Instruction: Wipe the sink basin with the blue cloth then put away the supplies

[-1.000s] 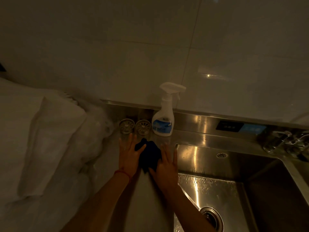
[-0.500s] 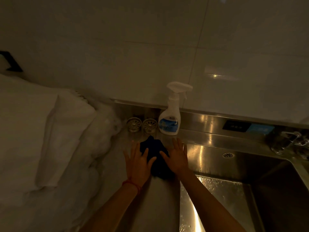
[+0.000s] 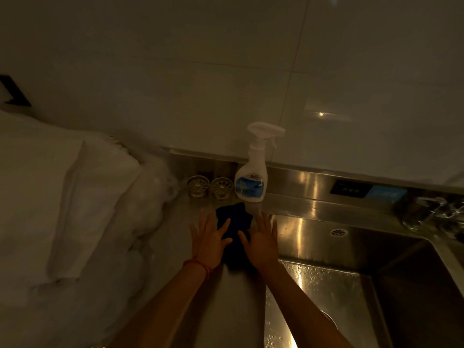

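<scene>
Pressing flat w/ spread fingers, left hand [image 3: 207,241] and right hand [image 3: 261,241] hold the crumpled dark blue cloth [image 3: 234,223] between them on the steel counter. Vs 1 s ago hands sit nearer each other, cloth more bunched. Just beyond fingertips: white plastic spray bottle [image 3: 252,179]. Right of right hand: wet steel sink basin [image 3: 326,285]. Wiping seems done, putting away underway.

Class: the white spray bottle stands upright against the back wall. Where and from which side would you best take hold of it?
Probably the narrow neck of the spray bottle, just under the trigger head, from the front. It stands upright with the wall close behind, and the neck looks slim enough for a closed grip.
</scene>
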A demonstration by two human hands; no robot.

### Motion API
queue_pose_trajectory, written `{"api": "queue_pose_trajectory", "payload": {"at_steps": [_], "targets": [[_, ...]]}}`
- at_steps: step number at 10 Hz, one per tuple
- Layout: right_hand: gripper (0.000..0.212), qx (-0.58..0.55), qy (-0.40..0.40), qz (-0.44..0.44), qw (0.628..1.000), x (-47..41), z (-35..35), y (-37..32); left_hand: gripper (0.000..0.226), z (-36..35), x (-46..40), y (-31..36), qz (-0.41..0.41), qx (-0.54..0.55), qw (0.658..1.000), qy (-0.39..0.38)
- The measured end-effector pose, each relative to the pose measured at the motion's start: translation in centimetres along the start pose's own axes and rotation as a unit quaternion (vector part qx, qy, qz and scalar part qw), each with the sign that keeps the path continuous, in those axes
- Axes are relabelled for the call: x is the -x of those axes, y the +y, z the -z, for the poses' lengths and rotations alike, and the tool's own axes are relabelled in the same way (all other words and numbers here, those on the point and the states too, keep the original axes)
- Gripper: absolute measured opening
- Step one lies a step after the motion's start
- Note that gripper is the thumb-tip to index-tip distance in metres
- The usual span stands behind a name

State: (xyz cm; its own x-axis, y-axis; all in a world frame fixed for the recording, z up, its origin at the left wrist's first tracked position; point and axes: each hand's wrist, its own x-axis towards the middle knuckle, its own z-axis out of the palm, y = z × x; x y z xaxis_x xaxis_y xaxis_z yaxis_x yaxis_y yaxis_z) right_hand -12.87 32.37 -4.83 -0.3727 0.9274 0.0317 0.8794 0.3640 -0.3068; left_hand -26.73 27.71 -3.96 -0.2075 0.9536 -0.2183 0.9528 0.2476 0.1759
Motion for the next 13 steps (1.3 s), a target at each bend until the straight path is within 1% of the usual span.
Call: {"api": "queue_pose_trajectory", "payload": {"at_steps": [1, 2, 4, 6, 8, 9, 10, 11, 12, 13], "targets": [[0.049, 0.017, -0.004, -0.044, 0.999, 0.4, -0.2, -0.1, 0.054, 0.1, -1.0, 0.0, -0.021, -0.019, 1.000, -0.007], [0.049, 0.023, -0.003, -0.066, 0.998, 0.3, -0.2, -0.1, 0.053, 0.0, -1.8, 0.4, -0.026, -0.025, 0.999, -0.003], [0.045, 0.027, -0.010, -0.086, 0.996, -0.7, -0.5, -0.2, 0.052, -0.2, -2.8, 0.9, -0.011, -0.010, 1.000, 0.006], [0.044, 0.014, -0.016, -0.100, 0.995, -2.0, -0.2, 0.1, 0.054, -0.2, -4.0, 1.4, -0.007, -0.021, 0.999, 0.024], [0.045, 0.028, -0.026, -0.095, 0.995, -2.5, 0.2, 0.2, 0.055, -0.8, -4.8, 1.1, -0.016, -0.042, 0.998, 0.032], [0.046, 0.028, -0.015, -0.091, 0.995, -2.2, 0.5, 0.2, 0.055, -0.9, -4.3, 1.3, -0.021, -0.056, 0.998, 0.038], [0.046, 0.011, -0.002, -0.085, 0.996, -1.7, 1.1, 0.2, 0.053, -0.6, -3.8, 1.6, -0.024, -0.039, 0.998, 0.035], [0.045, -0.046, 0.020, -0.071, 0.996, -1.6, 1.9, 0.1, 0.051, 0.4, -3.2, 2.1, -0.036, -0.015, 0.998, 0.045], [0.043, -0.068, 0.045, -0.055, 0.995, -0.8, 3.3, -0.1, 0.050, 1.8, -2.3, 2.8, -0.052, 0.013, 0.996, 0.066], [0.041, -0.089, 0.068, -0.038, 0.993, -0.5, 4.4, 0.1, 0.049, 3.2, -1.8, 3.7, -0.083, 0.040, 0.993, 0.072]]}}
